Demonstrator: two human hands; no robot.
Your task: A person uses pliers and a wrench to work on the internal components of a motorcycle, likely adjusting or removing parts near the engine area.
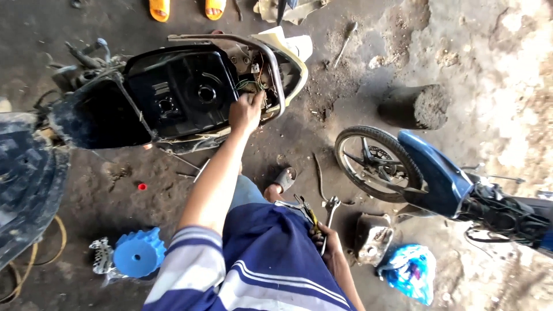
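Observation:
My left hand reaches into the open rear of a stripped scooter, its fingers curled among the wires beside the black under-seat tub and the grey grab rail. What the fingers grip is hidden. My right hand hangs low by my hip and is closed on several hand tools, among them a wrench and yellow-handled pliers. My foot in a sandal rests on the dirt floor below.
A blue motorbike with its front wheel stands at the right. A blue plastic bag and a metal part lie near it. A blue gear-shaped piece sits lower left. Another person's orange sandals are at the top.

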